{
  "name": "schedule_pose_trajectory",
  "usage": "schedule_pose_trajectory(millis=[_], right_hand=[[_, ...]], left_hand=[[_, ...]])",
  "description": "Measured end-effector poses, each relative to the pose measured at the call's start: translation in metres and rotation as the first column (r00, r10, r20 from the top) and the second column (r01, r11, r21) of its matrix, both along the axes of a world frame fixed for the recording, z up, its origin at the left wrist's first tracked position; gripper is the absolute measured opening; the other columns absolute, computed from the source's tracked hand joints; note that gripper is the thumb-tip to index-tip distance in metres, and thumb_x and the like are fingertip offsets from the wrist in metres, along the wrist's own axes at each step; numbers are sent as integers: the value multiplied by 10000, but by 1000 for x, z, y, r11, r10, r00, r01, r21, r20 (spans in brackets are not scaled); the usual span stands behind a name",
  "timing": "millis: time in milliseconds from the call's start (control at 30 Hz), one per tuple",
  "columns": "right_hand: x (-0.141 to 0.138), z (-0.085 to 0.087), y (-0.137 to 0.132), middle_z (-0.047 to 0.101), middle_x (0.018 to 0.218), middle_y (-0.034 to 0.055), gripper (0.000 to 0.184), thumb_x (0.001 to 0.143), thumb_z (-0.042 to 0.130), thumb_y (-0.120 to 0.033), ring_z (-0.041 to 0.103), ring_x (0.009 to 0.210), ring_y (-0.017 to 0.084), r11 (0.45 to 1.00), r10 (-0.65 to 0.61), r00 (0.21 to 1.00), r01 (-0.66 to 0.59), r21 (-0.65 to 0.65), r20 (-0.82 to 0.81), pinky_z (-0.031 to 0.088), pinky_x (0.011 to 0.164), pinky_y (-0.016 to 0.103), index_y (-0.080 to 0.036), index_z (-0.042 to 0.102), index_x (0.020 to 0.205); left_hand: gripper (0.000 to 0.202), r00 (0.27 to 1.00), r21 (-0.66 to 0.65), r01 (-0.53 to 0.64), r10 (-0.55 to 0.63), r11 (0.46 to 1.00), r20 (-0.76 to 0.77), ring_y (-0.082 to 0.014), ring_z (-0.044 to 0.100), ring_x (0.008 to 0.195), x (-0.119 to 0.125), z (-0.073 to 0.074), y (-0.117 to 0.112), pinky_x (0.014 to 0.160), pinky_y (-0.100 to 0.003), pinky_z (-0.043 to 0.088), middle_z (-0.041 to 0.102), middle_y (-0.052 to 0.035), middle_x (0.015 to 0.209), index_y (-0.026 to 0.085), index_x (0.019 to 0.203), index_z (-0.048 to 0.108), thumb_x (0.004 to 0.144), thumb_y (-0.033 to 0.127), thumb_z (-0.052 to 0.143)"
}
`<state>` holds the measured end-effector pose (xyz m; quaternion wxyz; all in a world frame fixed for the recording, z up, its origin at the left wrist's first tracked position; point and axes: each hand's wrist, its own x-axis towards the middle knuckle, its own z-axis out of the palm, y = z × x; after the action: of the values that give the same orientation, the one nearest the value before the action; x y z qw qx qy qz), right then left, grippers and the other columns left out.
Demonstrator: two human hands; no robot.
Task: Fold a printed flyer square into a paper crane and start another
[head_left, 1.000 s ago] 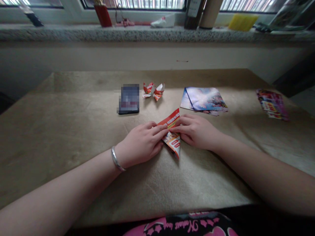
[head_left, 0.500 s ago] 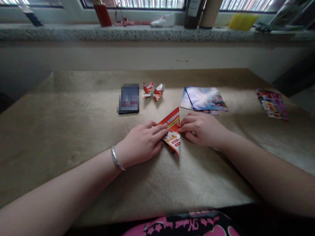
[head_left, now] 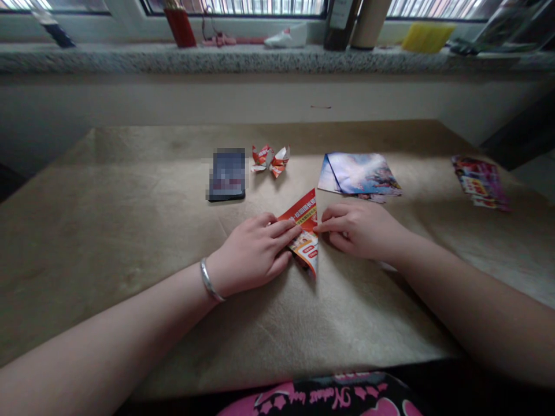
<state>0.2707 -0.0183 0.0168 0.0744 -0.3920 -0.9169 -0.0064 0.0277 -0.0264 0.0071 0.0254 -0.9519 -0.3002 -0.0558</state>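
Note:
A red, orange and white printed paper (head_left: 309, 239), folded into a triangle, lies on the table before me. My left hand (head_left: 258, 248), with a silver bangle at the wrist, holds its left corner down; the fingers lie over the top and the thumb rests by its lower left edge. On the other side, my right hand (head_left: 359, 231) has bent, closed fingers, with a fingertip at the paper's upright right edge. Whether the right thumb grips the paper is hidden. Near its bottom tip the paper's layers stand slightly apart.
Behind my hands lie a phone (head_left: 228, 174) with a blurred screen, two small folded paper shapes (head_left: 271, 160), a stack of blue picture sheets (head_left: 364, 172) and a fan of colourful cards (head_left: 480, 183). Bottles and a yellow block (head_left: 428, 38) stand on the stone windowsill (head_left: 243, 59).
My left hand has slid slightly right over the paper. The right hand's upper fingers have drawn down and back a little, leaving one fingertip at the edge. The paper stays in place.

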Motion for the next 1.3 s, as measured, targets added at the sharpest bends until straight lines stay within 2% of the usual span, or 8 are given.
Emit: schedule_pose_trajectory(millis=[100,267,767,1100,1300], right_hand=[[-2,2,-3,691,870,9,275,829,496,-222,585,674,127,997,-4,996,-2,74,84,324,580,270,-280,726,968],[-7,4,-7,669,813,25,252,889,459,-269,580,689,150,985,-5,977,-32,171,212,273,587,297,-232,706,916],[-9,3,-4,679,844,44,313,905,414,-268,603,711,166,978,-155,963,118,173,222,236,556,304,-241,695,1039],[-10,10,-12,669,784,25,260,844,456,-239,526,574,115,998,-18,977,6,56,212,190,517,286,-230,714,880],[-12,11,-13,666,758,19,287,876,422,-268,558,590,134,996,-55,972,35,87,230,188,522,296,-232,702,829]], left_hand=[[477,1000,0,2,-2,1000,-14,-237,473,1094,1,0,0,999,-376,383,510,-46,1361,175,1372,446,938,365,389],[482,1000,4,9,-9,1000,-9,-237,474,1084,1,1,0,986,-378,391,513,-53,1354,176,1371,444,925,357,421],[506,1000,-6,23,-23,1000,11,-234,472,1063,1,1,0,990,-375,385,509,-47,1353,183,1403,398,928,358,411],[490,1000,27,14,-14,1000,-10,-243,468,1071,-1,1,0,986,-367,392,526,-55,1334,161,1368,451,918,354,425],[496,1000,17,10,-9,1000,-24,-245,459,1086,1,1,1,1002,-377,381,513,-56,1350,159,1375,441,922,361,416]])
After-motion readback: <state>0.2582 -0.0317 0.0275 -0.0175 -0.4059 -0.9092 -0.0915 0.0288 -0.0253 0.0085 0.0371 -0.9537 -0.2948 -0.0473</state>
